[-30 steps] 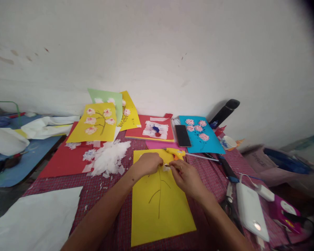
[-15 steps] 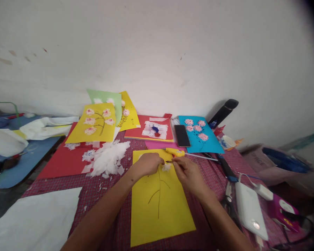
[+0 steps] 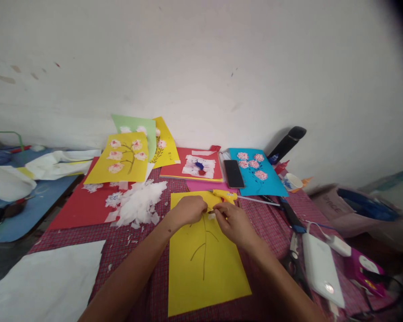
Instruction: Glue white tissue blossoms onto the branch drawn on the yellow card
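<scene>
A yellow sheet of paper (image 3: 208, 268) lies before me with a drawn brown stem and side branches. Near its top edge my left hand (image 3: 192, 209) rests with fingers curled down; whatever they pinch is hidden. My right hand (image 3: 233, 221) is closed around a thin dark stick (image 3: 211, 212), its tip pointing at the left fingertips. Partly under the right fingers shows a bit of white tissue (image 3: 212, 216) on the sheet. Just behind the hands lies a yellow glue gun (image 3: 224, 195) with a long clear glue stick.
Torn white tissue (image 3: 139, 203) is heaped on the left beside flower pictures on a yellow card (image 3: 121, 156). Behind are a paint-stained pad (image 3: 199, 166), a phone (image 3: 234, 173) and a blue flower card (image 3: 255, 172). Scissors (image 3: 293, 264) and a white power bank (image 3: 322, 270) lie right.
My right hand has moved slightly left, bringing the stick's tip closer to my left fingers and covering more of the tissue. My left hand has barely shifted.
</scene>
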`<state>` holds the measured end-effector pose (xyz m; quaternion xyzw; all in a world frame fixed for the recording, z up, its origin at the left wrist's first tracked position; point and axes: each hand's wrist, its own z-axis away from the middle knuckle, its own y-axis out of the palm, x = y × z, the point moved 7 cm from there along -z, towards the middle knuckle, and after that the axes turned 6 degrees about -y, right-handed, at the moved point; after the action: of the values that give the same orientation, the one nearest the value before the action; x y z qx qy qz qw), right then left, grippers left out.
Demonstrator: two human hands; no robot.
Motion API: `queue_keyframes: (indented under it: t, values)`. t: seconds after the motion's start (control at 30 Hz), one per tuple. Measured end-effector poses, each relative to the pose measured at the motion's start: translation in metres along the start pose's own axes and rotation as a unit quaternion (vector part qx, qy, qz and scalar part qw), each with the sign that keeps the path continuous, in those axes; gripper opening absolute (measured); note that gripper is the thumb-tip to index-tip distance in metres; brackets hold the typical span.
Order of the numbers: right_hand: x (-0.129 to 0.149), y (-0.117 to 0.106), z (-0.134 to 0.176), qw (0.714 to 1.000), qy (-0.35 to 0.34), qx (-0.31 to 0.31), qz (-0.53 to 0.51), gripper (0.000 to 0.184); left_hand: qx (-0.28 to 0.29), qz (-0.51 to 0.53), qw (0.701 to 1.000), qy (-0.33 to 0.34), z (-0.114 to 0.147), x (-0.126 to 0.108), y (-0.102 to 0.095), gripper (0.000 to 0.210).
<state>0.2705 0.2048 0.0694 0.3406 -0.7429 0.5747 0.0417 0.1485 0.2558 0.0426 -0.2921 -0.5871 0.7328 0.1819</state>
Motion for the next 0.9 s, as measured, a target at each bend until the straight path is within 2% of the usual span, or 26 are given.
queue_keyframes:
  t: [0.4,0.67,0.9]
  values:
    - [-0.007,-0.007,0.005,0.999,0.014,-0.015,0.026,0.02,0.01,0.017,1.0,0.014,-0.001,-0.003,0.006,0.042]
    - [-0.012,-0.023,0.006,0.995,0.032,-0.093,-0.018,0.021,0.0,0.02,1.0,0.016,0.0,-0.001,0.008,0.042]
    - [-0.009,-0.034,0.014,0.993,0.033,-0.11,-0.037,0.022,-0.005,0.022,0.999,0.025,0.0,-0.001,0.006,0.045]
